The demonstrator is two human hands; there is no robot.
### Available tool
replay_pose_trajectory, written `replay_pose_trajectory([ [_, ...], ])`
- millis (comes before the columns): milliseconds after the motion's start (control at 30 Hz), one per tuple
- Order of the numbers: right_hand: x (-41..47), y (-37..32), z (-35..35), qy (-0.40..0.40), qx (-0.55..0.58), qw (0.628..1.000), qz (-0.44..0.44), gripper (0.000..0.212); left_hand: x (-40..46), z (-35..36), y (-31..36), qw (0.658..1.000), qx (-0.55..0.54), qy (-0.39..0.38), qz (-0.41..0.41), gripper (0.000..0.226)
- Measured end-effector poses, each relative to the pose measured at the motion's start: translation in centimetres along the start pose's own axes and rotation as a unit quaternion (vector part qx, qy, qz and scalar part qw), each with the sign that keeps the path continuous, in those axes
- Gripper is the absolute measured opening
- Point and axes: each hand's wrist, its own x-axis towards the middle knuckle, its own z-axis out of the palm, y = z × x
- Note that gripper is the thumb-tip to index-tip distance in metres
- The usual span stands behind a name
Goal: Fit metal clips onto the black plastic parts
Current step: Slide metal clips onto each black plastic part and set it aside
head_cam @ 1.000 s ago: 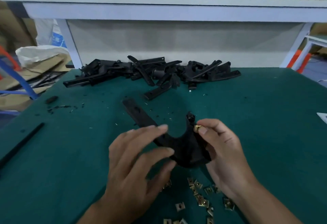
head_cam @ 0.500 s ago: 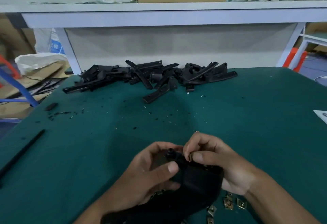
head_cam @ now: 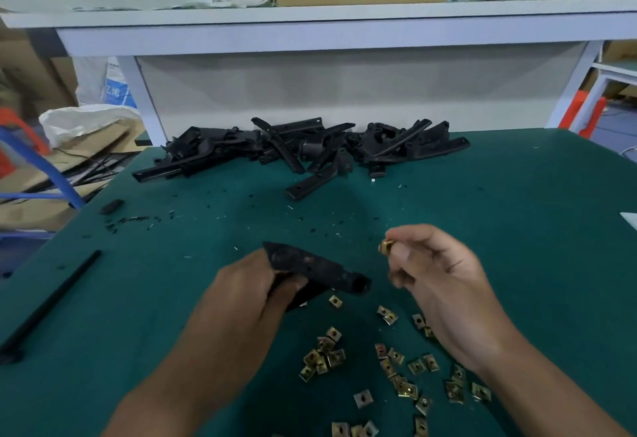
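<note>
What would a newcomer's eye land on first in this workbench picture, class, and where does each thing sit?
First, the two hands at centre: the left hand grips a black plastic part, while the right hand pinches a brass-coloured metal clip beside it. Next, the loose clips scattered on the green table near the wrists, and the heap of black parts at the far edge.

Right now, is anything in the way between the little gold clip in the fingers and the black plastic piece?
Nothing visible. The small brass-coloured metal clip pinched by the right hand faces only bare green table mat before the long black plastic part held by the left hand.
</note>
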Motion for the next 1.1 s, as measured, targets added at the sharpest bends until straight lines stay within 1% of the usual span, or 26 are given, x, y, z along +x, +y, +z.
replay_pose_trajectory([
  [33, -0.1, 0.1, 0.2, 0.015, -0.026, 1.000, -0.010, 0.038, -0.2, 0.6, -0.2, 0.999, 0.043, -0.018, 0.016, 0.018],
  [67, -0.2, 0.2, 0.4, 0.017, -0.045, 0.999, -0.016, 0.030, -0.5, 1.4, -0.4, 0.996, 0.067, -0.046, 0.029, 0.016],
  [100, -0.3, 0.2, 0.7, 0.004, -0.059, 0.998, -0.022, 0.020, -0.7, 2.2, -0.6, 0.993, 0.074, -0.080, 0.043, 0.017],
  [133, -0.4, 0.2, 1.0, -0.015, -0.066, 0.997, -0.024, 0.014, -0.9, 2.8, -0.8, 0.990, 0.070, -0.107, 0.058, 0.023],
  [167, -0.4, 0.2, 1.2, -0.030, -0.068, 0.997, -0.023, 0.012, -1.1, 3.3, -0.9, 0.988, 0.059, -0.121, 0.070, 0.030],
  [233, -0.5, 0.4, 1.5, -0.040, -0.074, 0.996, -0.017, 0.013, -1.2, 3.9, -1.0, 0.990, 0.027, -0.108, 0.082, 0.037],
  [300, -0.6, 0.6, 1.5, -0.041, -0.099, 0.994, -0.014, 0.013, -1.4, 4.1, -0.9, 0.994, 0.005, -0.068, 0.088, 0.039],
  [367, -0.7, 0.7, 1.5, -0.044, -0.109, 0.993, -0.013, 0.013, -1.4, 4.2, -0.7, 0.994, 0.002, -0.051, 0.096, 0.039],
  [433, -0.7, 0.8, 1.5, -0.047, -0.113, 0.992, -0.012, 0.013, -1.5, 4.3, -0.5, 0.994, 0.010, -0.055, 0.099, 0.038],
  [633, -0.6, 1.1, 1.4, -0.051, -0.121, 0.991, -0.011, 0.015, -1.5, 4.4, -0.6, 0.995, 0.008, -0.068, 0.071, 0.040],
  [733, -0.6, 1.1, 1.3, -0.055, -0.141, 0.988, -0.014, 0.015, -1.5, 4.5, -0.7, 0.995, 0.012, -0.064, 0.073, 0.037],
  [967, -0.7, 1.1, 1.2, -0.062, -0.170, 0.983, -0.035, 0.012, -1.6, 4.5, -0.7, 0.994, -0.012, -0.083, 0.074, 0.042],
  [1100, -0.9, 0.8, 0.9, -0.079, -0.193, 0.978, -0.032, 0.014, -1.5, 4.4, -0.9, 0.993, -0.013, -0.092, 0.071, 0.038],
])
